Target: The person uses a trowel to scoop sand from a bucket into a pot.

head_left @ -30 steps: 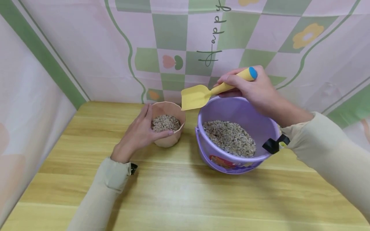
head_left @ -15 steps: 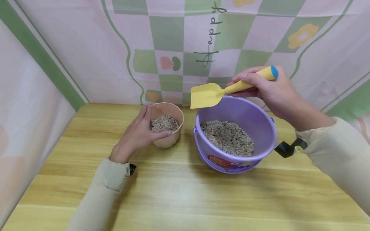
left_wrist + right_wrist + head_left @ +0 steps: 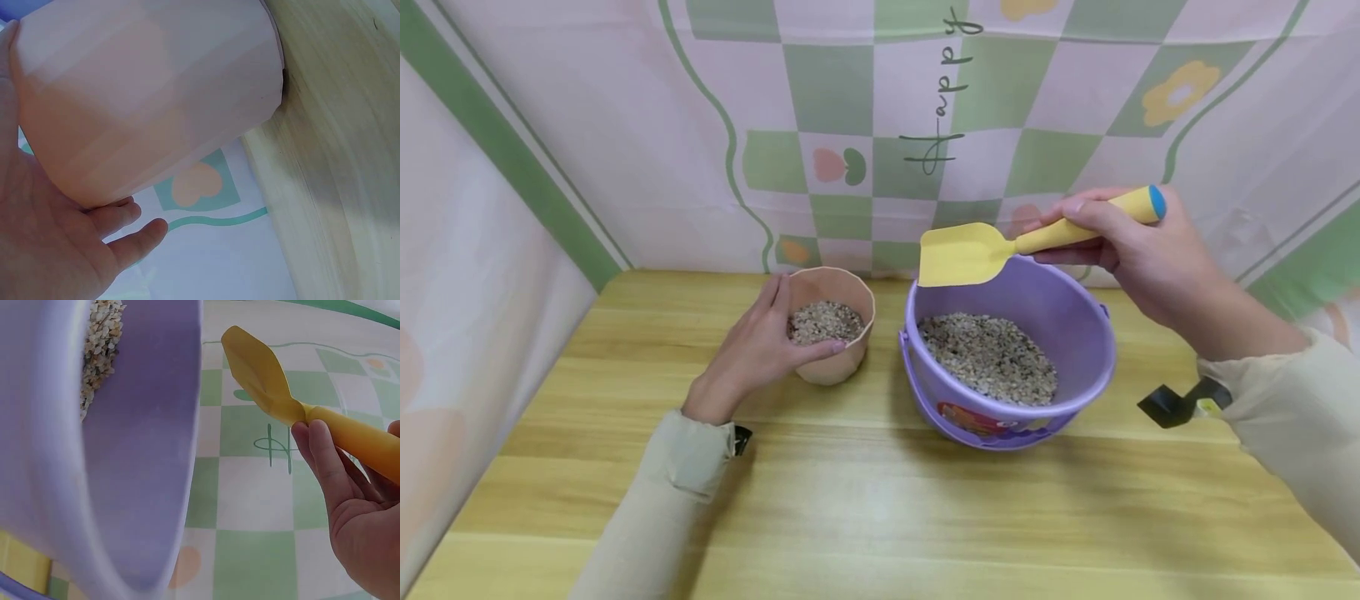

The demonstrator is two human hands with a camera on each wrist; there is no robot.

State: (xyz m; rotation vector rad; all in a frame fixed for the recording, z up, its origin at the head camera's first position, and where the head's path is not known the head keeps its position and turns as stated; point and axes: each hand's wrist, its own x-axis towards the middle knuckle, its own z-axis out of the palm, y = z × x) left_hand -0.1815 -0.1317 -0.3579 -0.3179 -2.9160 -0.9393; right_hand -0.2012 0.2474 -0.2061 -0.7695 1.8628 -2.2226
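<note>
A small peach pot (image 3: 829,372) with a wavy rim stands on the table, partly filled with coarse gravel (image 3: 824,320). My left hand (image 3: 752,343) holds it from the left, thumb across the near side, fingers at the far side. In the left wrist view the pot's wall (image 3: 144,94) rests against the palm. A yellow toy shovel (image 3: 967,254) is in my right hand (image 3: 1161,262), pinched by its blue-tipped handle. Its blade hangs above the back rim of a purple bucket (image 3: 1078,342) and carries no gravel. More gravel (image 3: 992,358) lies inside the bucket.
The wooden table (image 3: 850,517) extends in front of both containers. A printed cloth (image 3: 835,83) hangs directly behind its back edge. The bucket's purple handle (image 3: 936,421) hangs down along the near side. A black wrist mount (image 3: 1180,406) sits at the right cuff.
My right hand and the shovel have moved right, from close to the pot's rim to above the bucket. My left hand keeps its hold on the pot.
</note>
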